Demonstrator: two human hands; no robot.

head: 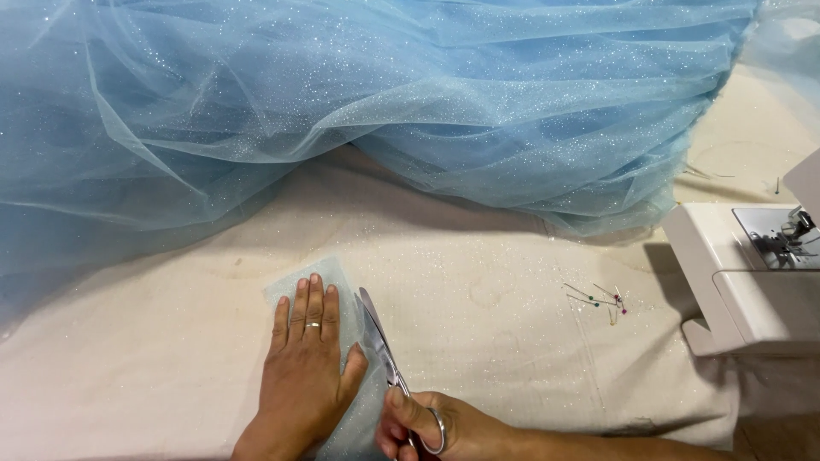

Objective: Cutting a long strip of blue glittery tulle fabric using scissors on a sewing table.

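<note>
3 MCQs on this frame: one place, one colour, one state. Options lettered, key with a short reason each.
1. Where do the pins lie?
A. on the sewing machine
B. on the table cloth between the scissors and the sewing machine
C. under the left hand

2. Colour of the tulle?
A. light blue
B. red
C. black

3. What is the left hand doing?
A. gripping the scissors
B. lifted off the table
C. pressed flat on a small fabric piece

Key: B, they rest on the table cloth left of the sewing machine; A, glittery blue; C, palm down on the fabric piece, while the right hand holds the scissors.
</note>
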